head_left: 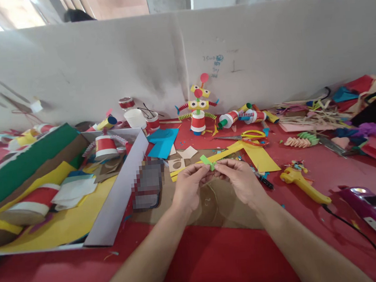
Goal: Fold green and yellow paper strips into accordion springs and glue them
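A small folded strip of green paper (206, 159) is pinched between my two hands, above a brown cardboard sheet (210, 209). My left hand (191, 182) grips its left side with thumb and forefinger. From the right, my right hand (239, 178) pinches the other side, fingers closed. Fingertips cover part of the strip. Just beyond the hands lie yellow paper strips (263, 158), and scissors with yellow handles (251, 134) rest behind them. Blue paper (164, 143) and a cardboard square with a round mark (177, 165) lie to the left.
An open box (115, 209) with paper and cup figures stands left. A yellow glue gun (305, 185) with a cord and a purple power socket (375, 212) lie right. Paper-cup robots (198, 121) stand along the grey partition (102, 69). Paper scraps (304, 117) pile up at the back right.
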{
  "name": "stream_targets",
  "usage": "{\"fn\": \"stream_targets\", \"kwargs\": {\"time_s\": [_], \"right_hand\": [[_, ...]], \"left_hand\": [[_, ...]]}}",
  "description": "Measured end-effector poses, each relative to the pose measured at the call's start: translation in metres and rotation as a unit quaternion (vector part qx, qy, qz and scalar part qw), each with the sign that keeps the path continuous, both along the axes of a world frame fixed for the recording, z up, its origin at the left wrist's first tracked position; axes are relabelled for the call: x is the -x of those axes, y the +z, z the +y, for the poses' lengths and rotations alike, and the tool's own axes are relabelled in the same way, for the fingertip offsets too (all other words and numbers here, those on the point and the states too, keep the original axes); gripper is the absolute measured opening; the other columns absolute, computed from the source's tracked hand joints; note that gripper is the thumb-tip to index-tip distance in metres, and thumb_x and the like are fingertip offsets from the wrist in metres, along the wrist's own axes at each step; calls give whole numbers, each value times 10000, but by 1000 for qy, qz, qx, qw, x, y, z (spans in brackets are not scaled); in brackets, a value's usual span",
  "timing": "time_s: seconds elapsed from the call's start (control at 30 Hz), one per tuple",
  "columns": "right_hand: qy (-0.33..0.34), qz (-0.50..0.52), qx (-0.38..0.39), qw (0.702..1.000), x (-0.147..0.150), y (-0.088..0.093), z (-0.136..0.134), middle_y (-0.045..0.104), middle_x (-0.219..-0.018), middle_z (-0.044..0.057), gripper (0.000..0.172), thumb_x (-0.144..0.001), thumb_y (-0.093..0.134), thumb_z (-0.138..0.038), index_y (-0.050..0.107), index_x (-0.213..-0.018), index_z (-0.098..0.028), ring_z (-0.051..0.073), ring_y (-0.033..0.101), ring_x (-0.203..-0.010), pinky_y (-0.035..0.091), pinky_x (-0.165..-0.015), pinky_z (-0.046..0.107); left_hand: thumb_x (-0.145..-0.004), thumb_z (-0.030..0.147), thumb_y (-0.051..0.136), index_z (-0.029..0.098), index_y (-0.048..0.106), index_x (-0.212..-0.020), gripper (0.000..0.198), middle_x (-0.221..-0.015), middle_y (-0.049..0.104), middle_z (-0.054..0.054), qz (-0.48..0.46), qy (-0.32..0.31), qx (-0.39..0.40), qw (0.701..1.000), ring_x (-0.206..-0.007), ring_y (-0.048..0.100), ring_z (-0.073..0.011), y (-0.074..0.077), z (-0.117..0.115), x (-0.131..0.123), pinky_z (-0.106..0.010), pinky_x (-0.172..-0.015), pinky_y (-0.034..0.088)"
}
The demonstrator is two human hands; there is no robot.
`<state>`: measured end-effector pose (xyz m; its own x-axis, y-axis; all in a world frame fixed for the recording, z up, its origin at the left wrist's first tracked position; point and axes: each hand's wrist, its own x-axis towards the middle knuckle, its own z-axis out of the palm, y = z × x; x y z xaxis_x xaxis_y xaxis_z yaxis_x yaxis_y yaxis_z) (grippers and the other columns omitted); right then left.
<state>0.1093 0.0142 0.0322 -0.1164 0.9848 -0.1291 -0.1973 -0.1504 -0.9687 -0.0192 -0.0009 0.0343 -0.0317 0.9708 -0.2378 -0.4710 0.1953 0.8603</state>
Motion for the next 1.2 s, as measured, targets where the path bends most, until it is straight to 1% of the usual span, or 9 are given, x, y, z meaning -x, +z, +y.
{"fn": "stream_targets", "kwargs": {"time_s": [0.1, 0.17, 0.3, 0.47, 0.57, 0.7, 0.87, 1.03, 1.2], "right_hand": [[-8, 12, -10, 1000, 4, -2, -1, 634, -704, 16, 218, -595, 702, -336, 656, -730, -170, 112, 543, -622, 437, -610, 249], [-18, 16, -17, 1000, 5, -3, 0, 630, -703, 12, 210, -598, 699, -332, 653, -725, -172, 110, 535, -619, 433, -607, 248], [-11, 26, -3, 1000, -1, -3, 3, 608, -627, -9, 156, -619, 687, -312, 652, -685, -174, 96, 513, -570, 407, -585, 244], [48, 19, 16, 999, -13, -2, 10, 590, -577, -21, 141, -604, 711, -288, 652, -650, -167, 74, 477, -518, 366, -548, 234], [66, 25, 24, 997, -17, 1, 11, 587, -570, -25, 148, -607, 712, -297, 653, -650, -169, 70, 462, -504, 357, -538, 233], [82, 21, 34, 996, -18, 5, 10, 587, -571, -28, 140, -596, 716, -280, 653, -641, -163, 64, 460, -500, 350, -535, 232], [82, 34, 40, 995, -20, 7, 10, 595, -577, -28, 144, -582, 729, -264, 656, -651, -161, 61, 478, -516, 362, -547, 221], [93, 51, 54, 993, -21, 7, 10, 582, -576, -37, 163, -567, 748, -258, 651, -655, -161, 55, 480, -518, 369, -554, 216], [100, 41, 45, 993, -20, 7, 9, 587, -585, -31, 142, -581, 734, -249, 642, -641, -157, 62, 496, -542, 363, -568, 222]], "left_hand": [[-602, 252, 733, 128, 643, -691, 177, -689, 655, -21, -35, 39, -11, 999, -628, 608, -98, -6, -1, -7, -245, -704, 469], [-607, 247, 732, 129, 637, -698, 176, -698, 654, -18, -58, 47, -18, 997, -647, 614, -101, -10, -3, -10, -257, -738, 474], [-634, 192, 713, 136, 628, -716, 131, -721, 657, -15, -116, 14, -5, 993, -696, 630, -110, -10, -3, -9, -247, -751, 493], [-722, 118, 619, 131, 617, -734, 18, -719, 663, -33, -157, -42, 61, 985, -673, 642, -105, -9, 2, -2, -212, -698, 522], [-764, 114, 567, 128, 611, -733, 56, -730, 671, -56, -181, -64, 87, 977, -679, 653, -119, -10, 5, 1, -216, -687, 532], [-759, 83, 561, 127, 600, -731, 65, -722, 669, -54, -191, -76, 101, 973, -681, 657, -124, -11, 5, 1, -215, -686, 536], [-782, 103, 540, 115, 597, -721, 84, -683, 661, -58, -216, -86, 109, 966, -677, 662, -139, -12, 6, 1, -225, -686, 540], [-816, 93, 477, 95, 585, -737, 134, -669, 655, -60, -232, -84, 158, 956, -652, 659, -131, -15, 8, 1, -230, -699, 540], [-768, 20, 502, 92, 599, -760, 121, -685, 669, -46, -227, -109, 129, 959, -645, 657, -118, -16, 8, 2, -198, -660, 536]]}}
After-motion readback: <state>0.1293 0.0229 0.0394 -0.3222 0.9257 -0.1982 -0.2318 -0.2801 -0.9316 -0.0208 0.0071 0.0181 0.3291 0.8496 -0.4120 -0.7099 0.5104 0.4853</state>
